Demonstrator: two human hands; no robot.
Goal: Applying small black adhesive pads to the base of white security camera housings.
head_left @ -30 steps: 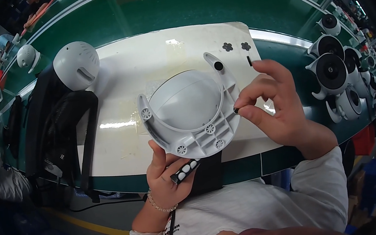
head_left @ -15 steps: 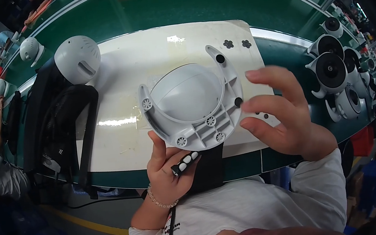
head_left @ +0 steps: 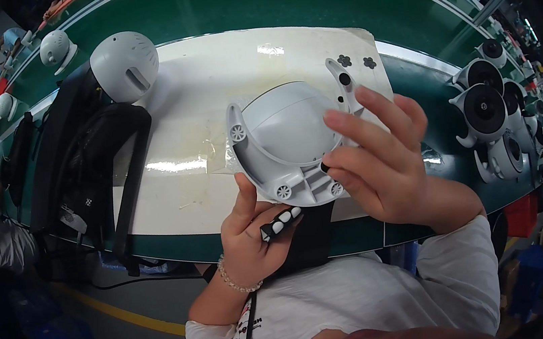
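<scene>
A glossy white plastic housing with a domed middle and a curved, ribbed base is tilted up over the white work mat. My left hand supports its lower edge from below, thumb up against the side. That hand also keeps a short black strip with white oval dots at its fingers. My right hand is over the right side of the base, pinching a small black round pad between thumb and index finger near the ribs. Another black round pad sits on the upper right arm of the base. My right fingers cover part of the base.
A white rounded shell rests at the left beside a black bag. Two dark flower-shaped pieces lie on the white mat. Several white and black speaker-like units stand at the right. Other people are around the bench.
My right hand has moved in from the right to the base, its thumb and index finger now closed on a small black pad. The housing has shifted right in the view.
</scene>
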